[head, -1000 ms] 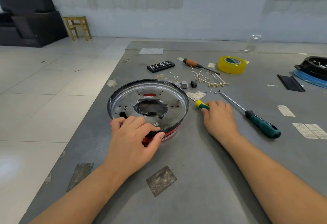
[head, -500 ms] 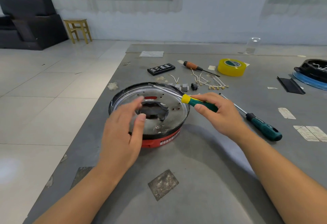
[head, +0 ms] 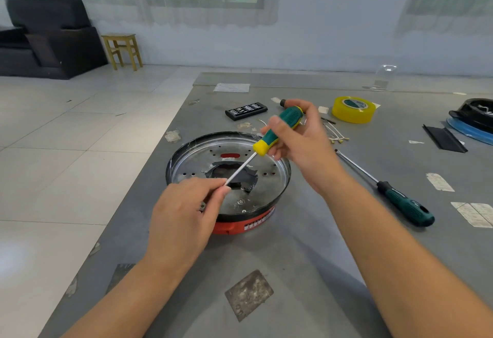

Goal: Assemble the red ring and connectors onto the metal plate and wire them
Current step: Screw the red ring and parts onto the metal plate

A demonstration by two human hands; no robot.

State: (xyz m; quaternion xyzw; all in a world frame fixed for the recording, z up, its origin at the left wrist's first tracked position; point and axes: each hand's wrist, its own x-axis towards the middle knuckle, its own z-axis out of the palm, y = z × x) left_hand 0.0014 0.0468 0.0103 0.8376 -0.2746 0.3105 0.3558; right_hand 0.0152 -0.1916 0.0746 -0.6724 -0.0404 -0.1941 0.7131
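Our right hand [head: 301,145] grips the green-and-yellow-handled screwdriver [head: 277,132]; our left hand [head: 184,212] pinches its tip. Next, we judge, comes fastening on the round metal plate [head: 229,175].

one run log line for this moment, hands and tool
right hand: grips screwdriver handle | left hand: pinches its shaft tip | metal plate: below, untouched

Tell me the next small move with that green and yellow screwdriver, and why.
Probably lower the tip onto a screw in the round metal plate. The right hand grips the green and yellow screwdriver above the plate, and the left hand pinches its shaft near the tip, as if steering it.
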